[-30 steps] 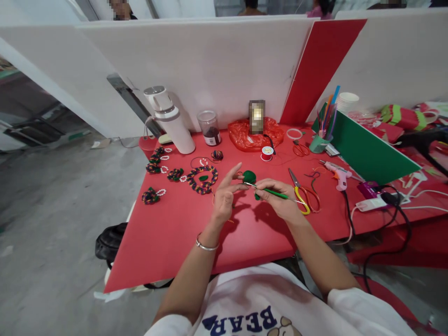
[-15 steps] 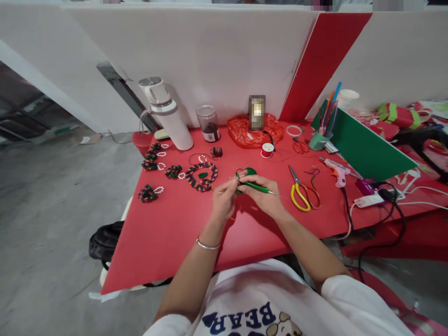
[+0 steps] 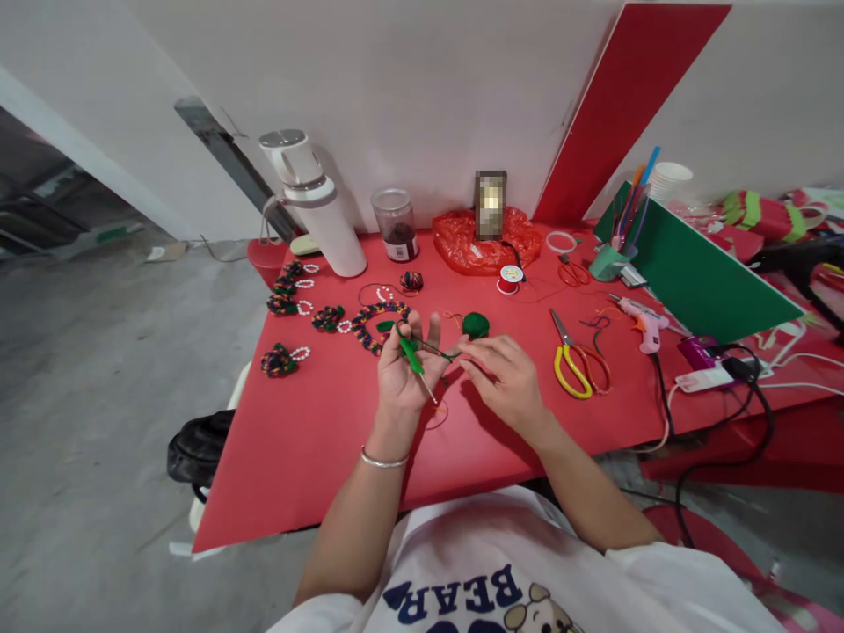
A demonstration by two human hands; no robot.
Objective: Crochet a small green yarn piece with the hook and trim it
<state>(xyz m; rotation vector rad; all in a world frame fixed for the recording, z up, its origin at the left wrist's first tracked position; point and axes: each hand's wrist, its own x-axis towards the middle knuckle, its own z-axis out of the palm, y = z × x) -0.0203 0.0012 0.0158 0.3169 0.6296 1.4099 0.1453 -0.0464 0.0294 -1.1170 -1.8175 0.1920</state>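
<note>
A green-handled crochet hook (image 3: 411, 353) lies across my left hand (image 3: 403, 374), palm up, its metal tip toward me; thumb and fingers grip the handle. Dark green yarn (image 3: 435, 348) stretches from there to my right hand (image 3: 505, 378), whose fingertips pinch it. Just beyond the hands sits a green yarn ball (image 3: 476, 325). Left of them is a braided multicoloured ring (image 3: 364, 332) with a small green piece by it, partly hidden by my left fingers. Multicoloured knotted pieces with white bead loops (image 3: 280, 361) lie at the table's left side.
Yellow-handled scissors (image 3: 572, 369), a pink glue gun (image 3: 646, 325) and a power strip (image 3: 709, 378) are on the right. Behind stand a white flask (image 3: 330, 230), a clear jar (image 3: 396, 227), a phone (image 3: 490, 207) on a red bag (image 3: 454, 246), and a pen cup (image 3: 607, 262).
My hands have moved apart. The hook has passed from my right hand into my left, and yarn now spans between them. The green ball is fully uncovered, and the view has shifted slightly.
</note>
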